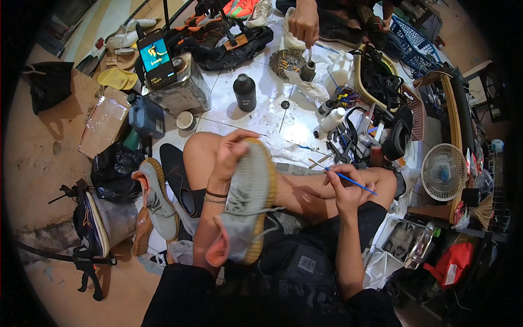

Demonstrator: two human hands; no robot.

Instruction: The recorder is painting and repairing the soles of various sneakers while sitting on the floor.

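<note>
My left hand grips a grey knit sneaker with a ribbed gum sole and pink-lined collar, raised upright over my lap, heel toward me. My right hand is closed on a thin blue brush, held slantwise above my right leg. Beside my left knee a matching sneaker rests near a dark shoe. On the white work surface beyond my knees lie slender tools and a white cloth.
Another person's hand holds a tool in a small jar. A phone stands on a metal can. A black bottle, white bottle, basket and shoes surround the work area. A round fan sits at right, a clamp at left.
</note>
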